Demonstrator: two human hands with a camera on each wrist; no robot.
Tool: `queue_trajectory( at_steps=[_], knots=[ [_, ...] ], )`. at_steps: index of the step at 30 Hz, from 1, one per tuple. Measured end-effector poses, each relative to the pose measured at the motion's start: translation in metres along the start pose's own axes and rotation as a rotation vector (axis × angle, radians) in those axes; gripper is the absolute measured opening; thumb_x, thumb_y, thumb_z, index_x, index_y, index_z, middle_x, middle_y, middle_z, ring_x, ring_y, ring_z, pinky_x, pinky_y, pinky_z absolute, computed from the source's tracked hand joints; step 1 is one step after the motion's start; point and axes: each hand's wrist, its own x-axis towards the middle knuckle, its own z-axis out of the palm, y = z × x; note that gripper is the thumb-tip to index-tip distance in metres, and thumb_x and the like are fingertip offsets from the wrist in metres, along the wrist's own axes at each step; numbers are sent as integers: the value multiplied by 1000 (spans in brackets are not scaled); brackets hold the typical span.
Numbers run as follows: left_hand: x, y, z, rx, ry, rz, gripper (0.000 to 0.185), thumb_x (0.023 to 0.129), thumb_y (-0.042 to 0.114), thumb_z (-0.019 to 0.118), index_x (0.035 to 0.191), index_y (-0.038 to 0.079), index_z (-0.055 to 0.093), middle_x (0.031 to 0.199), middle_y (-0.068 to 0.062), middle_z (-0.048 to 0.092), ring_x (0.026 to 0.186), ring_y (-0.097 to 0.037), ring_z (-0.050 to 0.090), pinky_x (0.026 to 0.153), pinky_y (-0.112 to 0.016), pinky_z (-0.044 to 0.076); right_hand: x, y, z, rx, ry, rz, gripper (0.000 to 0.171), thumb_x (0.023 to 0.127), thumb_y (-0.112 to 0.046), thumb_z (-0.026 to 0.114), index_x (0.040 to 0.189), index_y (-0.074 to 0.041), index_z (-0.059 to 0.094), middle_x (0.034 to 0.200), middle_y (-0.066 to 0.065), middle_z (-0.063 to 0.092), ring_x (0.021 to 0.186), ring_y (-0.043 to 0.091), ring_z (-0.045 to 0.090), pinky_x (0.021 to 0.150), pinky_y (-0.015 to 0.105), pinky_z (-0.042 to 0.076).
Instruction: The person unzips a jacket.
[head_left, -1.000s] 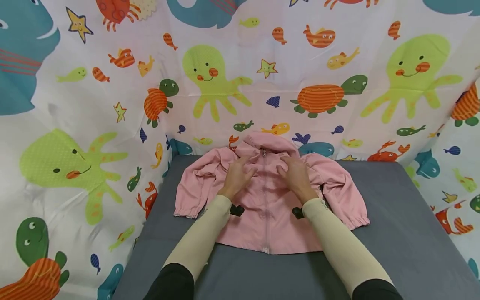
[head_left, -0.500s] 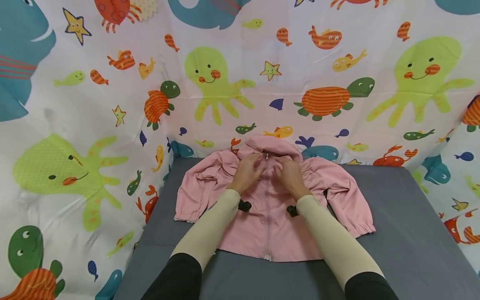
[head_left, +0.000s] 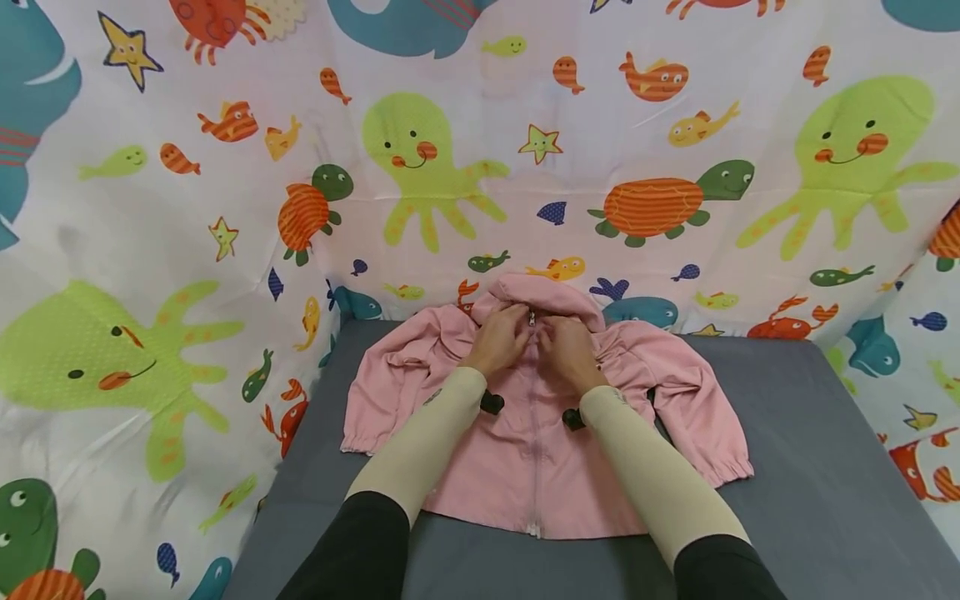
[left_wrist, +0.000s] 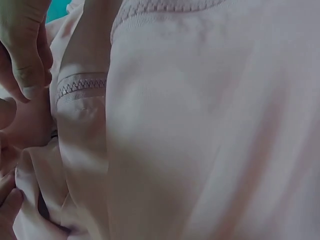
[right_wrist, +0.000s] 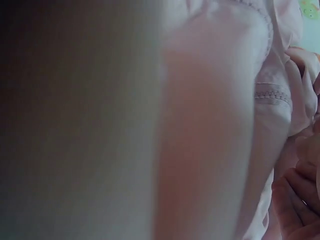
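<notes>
Pink hooded jacket (head_left: 540,425) lies front-up and zipped on the grey tabletop (head_left: 810,467), hem toward the person, hood (head_left: 543,293) at the far edge against the sea-creature printed curtain (head_left: 420,167). Both hands are at the collar, either side of the zipper's top end. Left hand (head_left: 501,340) sits just left of the zipper pull (head_left: 532,317), fingers curled and pinching the collar fabric; right hand (head_left: 564,346) mirrors it just right of the pull, fingers curled into the fabric too. The two hands nearly touch over the zipper line. Left wrist view: close-up of pink cloth with a short run of zipper teeth (left_wrist: 80,86), fingers (left_wrist: 25,55) at the left edge gripping the folded edge. Right wrist view: mostly blurred pink cloth, zipper tape (right_wrist: 272,94) visible right of centre, fingertips (right_wrist: 295,200) at the lower right corner on the fabric. Jacket sleeves spread outward from the hands: left sleeve (head_left: 382,392) bunched, cuff down-left of the left hand; right sleeve (head_left: 705,417) runs down-right, cuff well clear of the right hand. Forearms in cream sleeves (head_left: 420,442) lie over the jacket body; a small black wrist unit (head_left: 492,403) shows under each wrist.
</notes>
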Motion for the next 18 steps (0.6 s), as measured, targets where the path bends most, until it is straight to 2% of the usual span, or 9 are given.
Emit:
queue_trajectory(
  at_steps=[1, 3, 6, 8, 12, 15, 18],
  knots=[
    [3, -8, 8, 12, 7, 3, 41, 103, 22, 70, 140, 5, 70, 141, -10, 74, 140, -31, 61, 127, -41, 39, 1, 9, 6, 27, 20, -17, 13, 101, -10, 68, 95, -5, 78, 80, 12, 72, 79, 39, 71, 78, 57, 56],
    [7, -19, 20, 41, 21, 7, 37, 102, 22, 70, 135, 5, 70, 135, -11, 75, 132, -31, 65, 126, -41, 39, 2, 10, 10, 42, 35, -33, 13, 100, -9, 68, 91, -5, 76, 75, 10, 69, 74, 36, 68, 75, 57, 55],
    [11, -17, 22, 154, -7, 5, 31, 103, 24, 68, 127, 6, 72, 126, -10, 78, 123, -28, 70, 120, -42, 43, 3, 13, 13, 49, 42, -34, 13, 99, -7, 69, 87, -5, 74, 73, 10, 67, 72, 35, 67, 74, 56, 55],
    [13, -10, 17, 166, -46, -26, 27, 104, 23, 66, 121, 4, 73, 120, -12, 78, 119, -30, 71, 116, -43, 43, 3, 6, 10, 32, 22, -14, 9, 96, -1, 72, 88, -1, 74, 76, 14, 69, 75, 39, 68, 76, 58, 56],
    [14, 6, 5, 256, -125, -84, 25, 104, 22, 64, 114, 2, 74, 113, -14, 78, 118, -32, 70, 113, -46, 42, 5, 9, 14, 37, -10, 19, 8, 100, -3, 71, 94, -1, 77, 87, 17, 75, 86, 40, 73, 83, 58, 57],
    [15, 17, -2, 362, -173, -106, 27, 107, 22, 63, 118, 1, 75, 117, -15, 77, 123, -32, 67, 117, -47, 41, 7, 14, 20, 35, -3, 21, 8, 99, -7, 70, 97, -5, 77, 91, 15, 77, 89, 39, 74, 83, 59, 56],
    [16, 19, 0, 435, -183, -116, 28, 108, 22, 63, 122, 1, 75, 123, -16, 76, 127, -34, 64, 120, -48, 39, 8, 24, 29, 41, 13, 13, 8, 98, -9, 70, 95, -7, 77, 89, 14, 76, 88, 38, 74, 82, 58, 55]
  ],
)
